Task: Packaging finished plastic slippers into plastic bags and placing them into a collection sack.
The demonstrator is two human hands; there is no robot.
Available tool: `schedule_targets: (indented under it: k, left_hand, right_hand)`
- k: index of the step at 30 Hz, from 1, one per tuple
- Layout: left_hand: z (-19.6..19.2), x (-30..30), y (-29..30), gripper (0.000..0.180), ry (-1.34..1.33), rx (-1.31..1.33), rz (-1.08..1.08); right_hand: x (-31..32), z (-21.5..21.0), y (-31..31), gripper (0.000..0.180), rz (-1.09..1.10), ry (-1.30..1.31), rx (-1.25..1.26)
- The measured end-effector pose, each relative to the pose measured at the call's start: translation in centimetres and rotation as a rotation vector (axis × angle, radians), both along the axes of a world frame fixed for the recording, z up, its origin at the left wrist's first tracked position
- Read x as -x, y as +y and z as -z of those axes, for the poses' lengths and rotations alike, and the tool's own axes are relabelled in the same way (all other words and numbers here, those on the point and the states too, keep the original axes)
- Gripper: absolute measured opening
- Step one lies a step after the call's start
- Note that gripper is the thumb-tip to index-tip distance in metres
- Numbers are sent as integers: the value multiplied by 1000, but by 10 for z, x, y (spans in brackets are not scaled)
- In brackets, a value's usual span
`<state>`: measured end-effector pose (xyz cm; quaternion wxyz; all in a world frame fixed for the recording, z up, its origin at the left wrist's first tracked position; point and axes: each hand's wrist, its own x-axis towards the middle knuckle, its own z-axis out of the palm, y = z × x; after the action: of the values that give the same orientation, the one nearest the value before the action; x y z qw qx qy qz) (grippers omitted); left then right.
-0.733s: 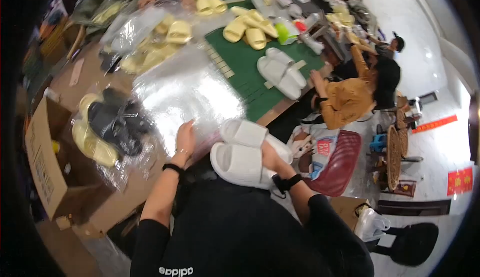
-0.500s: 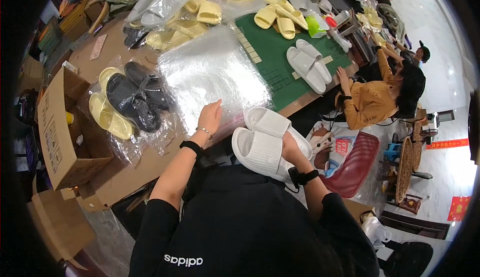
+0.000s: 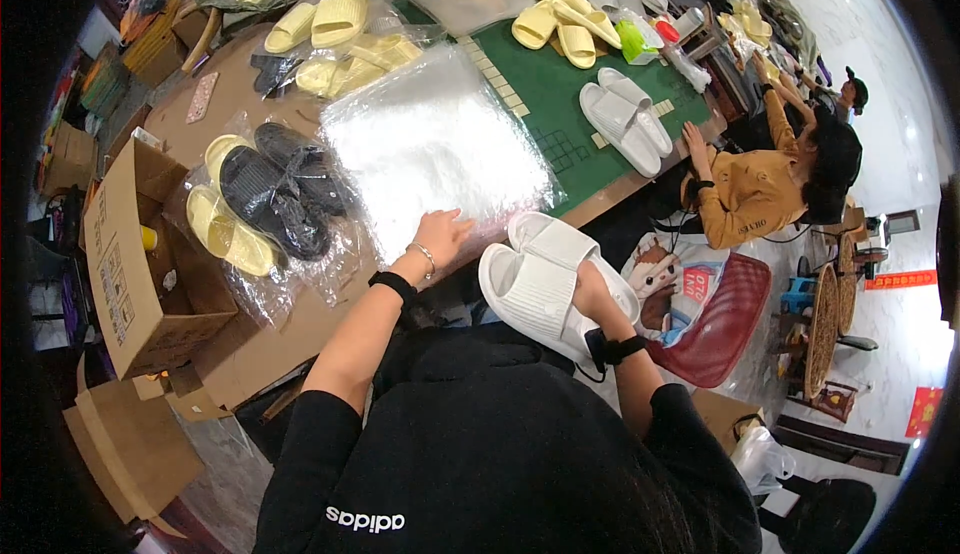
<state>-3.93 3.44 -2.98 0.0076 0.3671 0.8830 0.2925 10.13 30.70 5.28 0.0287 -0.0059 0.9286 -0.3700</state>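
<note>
My right hand (image 3: 592,292) grips a pair of white slide slippers (image 3: 530,284), its fingers mostly hidden inside and behind them. The pair is held over the near edge of the table, with ribbed straps facing up. My left hand (image 3: 441,238) is open, fingers apart, at the near edge of a stack of clear plastic bags (image 3: 430,144). Whether its fingertips pinch the top bag cannot be made out. Left of the stack lie bagged black slippers (image 3: 265,179) and bagged yellow slippers (image 3: 232,229).
A cardboard box (image 3: 125,284) stands at the left edge. Yellow slippers (image 3: 575,39) and a white pair (image 3: 625,119) lie on the green mat (image 3: 500,49). A person in a mustard top (image 3: 745,189) sits at the right, near a red chair (image 3: 720,324).
My left hand has moved slightly right and down, its fingers spreading. The bagged grey slippers at the far left have been shifted away, uncovering yellow ones. My right hand still holds the white slippers.
</note>
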Motion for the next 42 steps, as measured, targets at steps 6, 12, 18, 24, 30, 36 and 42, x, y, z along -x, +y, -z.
schedule_targets:
  k: [6,12,18,24,30,36,42]
  left_hand:
    - [-1,-11,18,31,-322,-251,-190]
    - [-17,-8,22,31,-262,-321,-216]
    - [-24,-6,23,35,-398,-310,-350]
    - [-41,-2,33,33,-204,-324,-152]
    - [-64,-9,29,33,-164,-246,-43]
    - [-96,-19,24,40,-68,-40,-75]
    - [-118,-22,25,39,-42,13,-81]
  right_hand:
    - [-5,-6,4,24,3,62,137]
    - [-5,12,10,23,0,-105,13]
    - [8,-27,8,30,16,-11,137]
    - [12,-21,13,23,45,-169,-384]
    - [41,-18,-10,27,-2,-9,-472]
    - [64,-4,-22,27,198,33,-426]
    - [84,-13,-36,24,269,123,-312]
